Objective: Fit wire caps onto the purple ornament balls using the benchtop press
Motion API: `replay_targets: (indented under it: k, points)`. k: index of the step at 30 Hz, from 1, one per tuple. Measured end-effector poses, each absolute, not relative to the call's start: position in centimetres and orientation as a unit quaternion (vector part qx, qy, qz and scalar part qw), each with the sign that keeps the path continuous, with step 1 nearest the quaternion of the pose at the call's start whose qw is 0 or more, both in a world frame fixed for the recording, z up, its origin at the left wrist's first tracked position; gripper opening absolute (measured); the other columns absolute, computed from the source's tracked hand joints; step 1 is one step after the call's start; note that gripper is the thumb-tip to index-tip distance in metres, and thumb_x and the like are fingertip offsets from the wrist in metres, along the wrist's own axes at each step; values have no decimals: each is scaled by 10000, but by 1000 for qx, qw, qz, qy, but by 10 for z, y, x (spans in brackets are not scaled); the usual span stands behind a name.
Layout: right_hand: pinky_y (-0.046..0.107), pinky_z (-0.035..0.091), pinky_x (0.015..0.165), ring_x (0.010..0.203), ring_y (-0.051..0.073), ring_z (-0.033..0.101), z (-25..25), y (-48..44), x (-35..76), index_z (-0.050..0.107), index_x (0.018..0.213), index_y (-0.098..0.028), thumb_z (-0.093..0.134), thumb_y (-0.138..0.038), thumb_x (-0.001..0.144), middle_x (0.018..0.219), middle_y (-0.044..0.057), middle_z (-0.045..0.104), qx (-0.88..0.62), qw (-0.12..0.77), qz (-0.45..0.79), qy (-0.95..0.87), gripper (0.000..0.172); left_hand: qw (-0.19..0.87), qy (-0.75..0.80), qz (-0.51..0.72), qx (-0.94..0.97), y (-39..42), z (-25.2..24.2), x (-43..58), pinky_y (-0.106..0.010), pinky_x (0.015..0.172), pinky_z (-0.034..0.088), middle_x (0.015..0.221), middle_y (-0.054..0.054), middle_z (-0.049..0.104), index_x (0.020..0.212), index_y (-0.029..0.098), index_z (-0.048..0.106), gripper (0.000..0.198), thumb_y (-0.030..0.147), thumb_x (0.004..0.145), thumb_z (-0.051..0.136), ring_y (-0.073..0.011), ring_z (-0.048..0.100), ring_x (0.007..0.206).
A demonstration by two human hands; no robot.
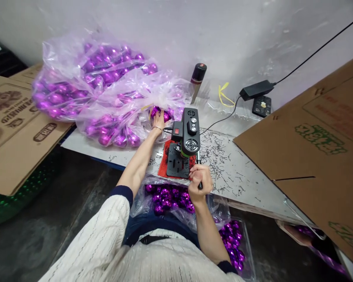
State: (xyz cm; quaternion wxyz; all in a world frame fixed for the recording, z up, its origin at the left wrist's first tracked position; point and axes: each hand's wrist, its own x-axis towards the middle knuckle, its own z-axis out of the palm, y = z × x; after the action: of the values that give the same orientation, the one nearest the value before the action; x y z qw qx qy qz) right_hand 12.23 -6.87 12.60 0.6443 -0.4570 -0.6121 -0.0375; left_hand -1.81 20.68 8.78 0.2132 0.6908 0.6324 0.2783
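My left hand (158,120) reaches into the mouth of a clear plastic bag (132,84). Its fingers are apart and touch shiny purple baubles (166,116) there; whether one is gripped is hard to see. My right hand (201,181) is closed round the lever handle (200,185) of a small black bench press machine (191,131). The machine stands on a black slotted base plate (178,161) over a red sheet (162,169). Below the table edge, in front of my body, lie more purple baubles (167,197) in an open plastic bag.
Thin black scraps (220,156) litter the white table. Behind stand a dark spray can (198,74), a yellow tie (223,94) and a power adapter (257,90) with its cord. Cardboard boxes flank the table, one at right (312,137), one at left (14,129). A tray of baubles (233,243) sits lower right.
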Motion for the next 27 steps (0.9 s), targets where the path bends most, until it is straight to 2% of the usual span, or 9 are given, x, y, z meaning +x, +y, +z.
replay_targets:
  k: [2, 5, 9, 12, 14, 16, 18, 22, 27]
  points:
    - [288, 464, 597, 663, 141, 601, 127, -69, 122, 513, 727, -229, 456, -107, 970, 688, -9, 586, -458, 641, -39, -615, 277, 222, 647, 255, 683, 207, 89, -13, -529, 1140, 410, 1536, -285, 489, 1505, 97, 455, 672, 193, 886, 698, -424, 541, 1375]
    - [283, 467, 596, 656, 137, 598, 129, -68, 121, 516, 727, -228, 458, -91, 965, 686, -12, 587, -452, 638, -45, -621, 281, 251, 673, 260, 646, 206, 98, -14, -487, 1140, 419, 1469, -266, 570, 1450, 86, 502, 634, 217, 875, 734, -391, 562, 1360]
    - [276, 461, 596, 658, 132, 595, 129, -67, 123, 511, 724, -229, 457, -85, 969, 682, -17, 577, -446, 637, -44, -627, 288, 342, 686, 369, 526, 184, 109, -39, -406, 1082, 485, 1409, -213, 639, 1440, 104, 525, 632, 437, 938, 714, -318, 629, 1297]
    - [288, 461, 600, 668, 141, 604, 130, -67, 123, 525, 725, -228, 462, -99, 972, 698, -6, 596, -450, 641, -38, -620, 285, 461, 622, 449, 445, 144, 109, -70, -355, 937, 575, 1376, -165, 669, 1463, 174, 528, 630, 587, 992, 596, -244, 714, 1130]
    - [298, 461, 608, 668, 144, 604, 132, -66, 123, 532, 721, -226, 462, -109, 976, 699, -2, 603, -452, 646, -38, -614, 289, 543, 547, 479, 421, 109, 103, -86, -330, 882, 605, 1293, -142, 712, 1426, 208, 566, 650, 680, 980, 549, -205, 738, 1034]
    - [303, 455, 615, 663, 143, 598, 137, -64, 123, 533, 717, -225, 462, -121, 987, 690, -3, 599, -454, 650, -35, -608, 297, 609, 483, 484, 403, 74, 95, -94, -341, 884, 626, 1195, -134, 747, 1322, 203, 636, 670, 738, 923, 592, -202, 749, 986]
    - [304, 446, 622, 657, 138, 589, 146, -62, 123, 529, 714, -223, 468, -136, 999, 682, -7, 590, -458, 654, -28, -602, 304, 644, 445, 488, 388, 45, 84, -92, -377, 916, 638, 1159, -120, 761, 1243, 202, 669, 647, 716, 851, 710, -220, 758, 992]
    - [302, 436, 621, 640, 130, 576, 166, -56, 124, 532, 705, -220, 478, -181, 1023, 650, -14, 556, -465, 654, -23, -596, 325, 656, 429, 489, 383, 12, 59, -63, -442, 984, 622, 1209, -108, 760, 1223, 212, 675, 586, 622, 819, 786, -251, 752, 1078]
    - [299, 428, 603, 605, 123, 555, 178, -54, 125, 518, 682, -223, 470, -210, 1035, 621, -21, 526, -474, 639, -29, -606, 357, 565, 481, 481, 467, 4, 37, -26, -420, 1088, 543, 1294, -125, 736, 1316, 189, 639, 645, 584, 825, 779, -256, 705, 1200]
